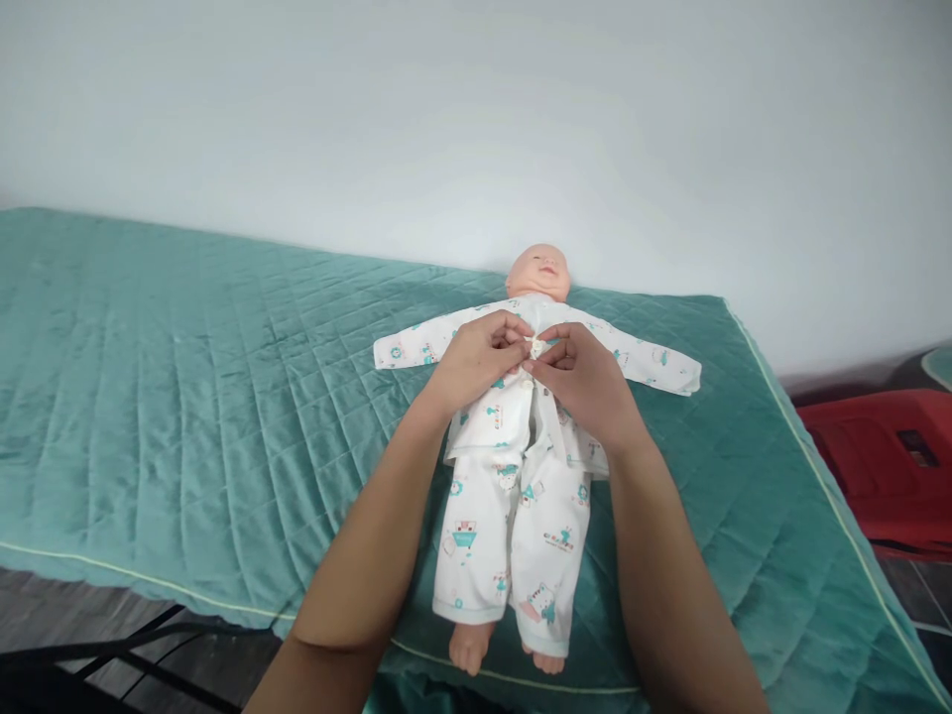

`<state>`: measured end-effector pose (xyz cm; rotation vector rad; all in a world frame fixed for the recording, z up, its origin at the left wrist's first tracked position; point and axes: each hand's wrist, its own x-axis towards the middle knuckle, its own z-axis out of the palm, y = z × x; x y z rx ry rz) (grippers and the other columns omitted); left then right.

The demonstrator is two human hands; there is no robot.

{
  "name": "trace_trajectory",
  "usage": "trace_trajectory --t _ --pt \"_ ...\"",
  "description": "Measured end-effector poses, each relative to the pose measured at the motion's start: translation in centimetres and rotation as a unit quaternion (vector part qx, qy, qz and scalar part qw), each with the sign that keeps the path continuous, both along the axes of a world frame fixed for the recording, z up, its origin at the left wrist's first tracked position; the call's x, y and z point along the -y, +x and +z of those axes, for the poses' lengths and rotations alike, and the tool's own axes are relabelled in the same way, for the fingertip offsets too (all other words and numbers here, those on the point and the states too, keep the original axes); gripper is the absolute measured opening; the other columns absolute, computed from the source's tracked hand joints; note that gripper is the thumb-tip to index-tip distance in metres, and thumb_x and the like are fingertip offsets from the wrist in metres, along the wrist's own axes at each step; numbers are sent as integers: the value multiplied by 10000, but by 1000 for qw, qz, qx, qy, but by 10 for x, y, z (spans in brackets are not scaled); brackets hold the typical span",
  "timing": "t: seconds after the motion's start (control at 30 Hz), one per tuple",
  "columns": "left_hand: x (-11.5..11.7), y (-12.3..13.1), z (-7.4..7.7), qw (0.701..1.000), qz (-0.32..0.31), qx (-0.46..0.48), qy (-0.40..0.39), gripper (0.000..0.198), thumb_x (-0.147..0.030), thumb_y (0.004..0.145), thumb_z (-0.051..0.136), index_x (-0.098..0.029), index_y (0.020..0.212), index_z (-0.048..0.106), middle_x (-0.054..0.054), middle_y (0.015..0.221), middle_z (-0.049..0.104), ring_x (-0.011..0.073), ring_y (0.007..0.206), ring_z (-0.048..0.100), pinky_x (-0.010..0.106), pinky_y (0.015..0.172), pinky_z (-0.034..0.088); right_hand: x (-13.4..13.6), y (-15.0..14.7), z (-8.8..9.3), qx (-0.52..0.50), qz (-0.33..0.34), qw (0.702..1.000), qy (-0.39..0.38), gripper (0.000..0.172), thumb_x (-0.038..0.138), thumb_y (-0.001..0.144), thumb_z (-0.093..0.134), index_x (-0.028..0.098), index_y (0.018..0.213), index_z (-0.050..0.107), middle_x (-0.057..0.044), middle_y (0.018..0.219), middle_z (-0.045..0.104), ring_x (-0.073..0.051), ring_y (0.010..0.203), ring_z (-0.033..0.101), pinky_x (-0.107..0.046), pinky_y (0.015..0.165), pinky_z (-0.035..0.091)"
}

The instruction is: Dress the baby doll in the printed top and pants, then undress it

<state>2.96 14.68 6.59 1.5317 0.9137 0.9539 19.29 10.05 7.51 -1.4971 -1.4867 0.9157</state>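
A baby doll lies on its back, dressed in a white printed shirt and matching pants. At the chest, my left hand pinches one edge of the shirt's front opening. My right hand pinches the other edge, its fingertips close to my left ones. A small pale button or gathered cloth shows between the fingertips; I cannot tell which. Below my hands the shirt front hangs apart. Both sleeves stretch out to the sides, and bare feet stick out of the pant legs.
A green quilted cover with a pale piped edge spreads under the doll. Behind it rises a plain light wall. At the right stands a red plastic chair or stool. Black metal bars show at the lower left.
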Motion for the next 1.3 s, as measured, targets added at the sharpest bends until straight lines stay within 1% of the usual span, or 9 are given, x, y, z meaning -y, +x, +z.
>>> trace_trajectory --t 0.1,0.23,0.3,0.4,0.53,0.73,1.0,1.17,1.3 --pt "1 0 1 1000 6 -11 8 140 -201 798 628 -180 936 639 -16 756 606 80 598 548 213 578 438 3 -2 3 23 -8 1000 15 257 329 821 658 246 1055 589 27 768 665 -138 616 583 -258 548 414" --pt "1 -2 2 1000 6 -19 10 131 -212 804 622 -178 930 638 -18 748 600 74 589 542 206 570 427 7 -2 9 35 -23 999 13 214 363 863 619 240 1036 596 51 678 608 -115 525 535 -246 507 389" --pt "1 -3 2 1000 0 -10 7 121 -242 814 638 -175 915 636 -20 715 586 77 585 532 207 566 424 8 -1 10 28 -26 999 8 194 364 881 591 240 1029 602 56 654 595 -115 516 548 -240 498 396" --pt "0 -4 1 1000 -7 2 7 137 -278 832 643 -174 922 646 -15 706 580 82 594 527 212 571 428 8 0 10 5 -36 999 -2 183 360 892 558 241 1022 608 45 690 628 -115 516 577 -235 486 418" --pt "0 -5 -1 999 -14 -11 26 198 -300 858 619 -178 1002 680 -4 755 599 89 624 534 226 608 447 6 1 7 -16 -58 998 -8 160 335 870 562 234 982 616 45 687 632 -103 484 565 -224 465 414" --pt "3 -4 0 994 2 -77 76 268 -312 885 579 -187 1080 713 8 799 643 102 644 528 242 626 432 3 -1 3 -45 -73 996 -7 135 275 833 557 206 896 655 49 631 610 -78 444 516 -214 448 373" --pt "3 -1 3 985 19 -123 118 250 -269 870 588 -171 1056 725 -22 712 564 97 625 470 239 617 385 0 -2 0 -62 -70 996 1 174 304 823 563 197 906 674 45 615 607 -77 442 481 -218 443 350" --pt "2 0 2 979 22 -139 145 243 -246 874 577 -177 1050 729 -15 731 561 107 649 476 245 632 388 0 0 0 -69 -88 994 -5 149 267 800 557 195 872 666 43 610 609 -79 427 479 -217 430 346" --pt "1 -2 0 981 17 -127 145 248 -260 889 570 -189 1067 727 -5 786 570 106 657 478 249 636 397 1 1 1 -60 -80 995 -5 121 260 787 575 191 815 670 38 610 608 -82 440 494 -217 434 358"
